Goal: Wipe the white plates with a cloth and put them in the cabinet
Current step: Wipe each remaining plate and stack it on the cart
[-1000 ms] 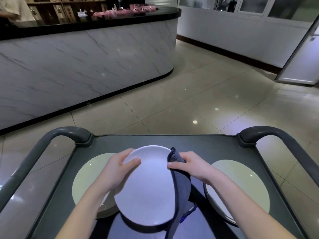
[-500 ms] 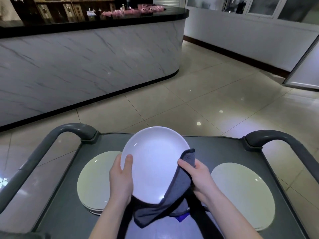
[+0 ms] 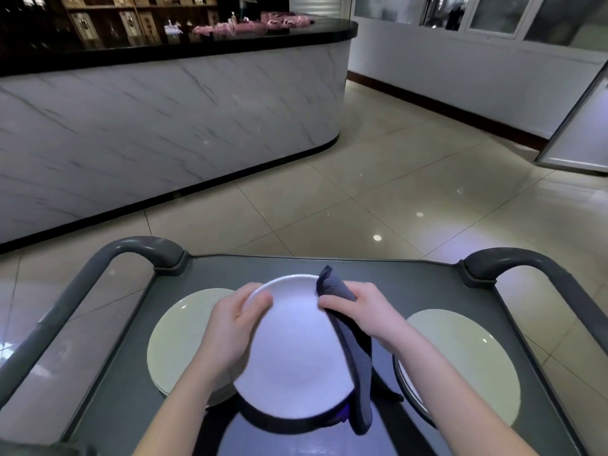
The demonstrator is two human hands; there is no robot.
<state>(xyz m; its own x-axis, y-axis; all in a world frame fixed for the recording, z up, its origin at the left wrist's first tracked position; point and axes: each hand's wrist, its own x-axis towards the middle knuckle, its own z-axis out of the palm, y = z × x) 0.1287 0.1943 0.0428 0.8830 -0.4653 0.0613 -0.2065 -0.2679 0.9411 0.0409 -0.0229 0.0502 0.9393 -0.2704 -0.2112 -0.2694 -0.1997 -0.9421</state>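
Observation:
I hold a white plate (image 3: 292,350) above the grey cart top (image 3: 378,274), tilted toward me. My left hand (image 3: 235,327) grips its upper left rim, thumb on the face. My right hand (image 3: 358,311) pinches a dark grey cloth (image 3: 353,353) against the plate's right rim; the cloth hangs down along that edge. A stack of white plates (image 3: 177,343) lies on the cart at the left, partly behind my left arm. Another stack of white plates (image 3: 460,360) lies at the right.
The cart has grey handles at the left (image 3: 98,278) and right (image 3: 539,274). A marble-fronted counter (image 3: 164,126) with a black top stands ahead on the left. Tiled floor (image 3: 394,192) stretches ahead. A grey door panel (image 3: 579,126) stands at the far right.
The plate has tipped down from nearly upright to lie flatter and lower. My right hand has slid the cloth up from the lower right to the upper right rim.

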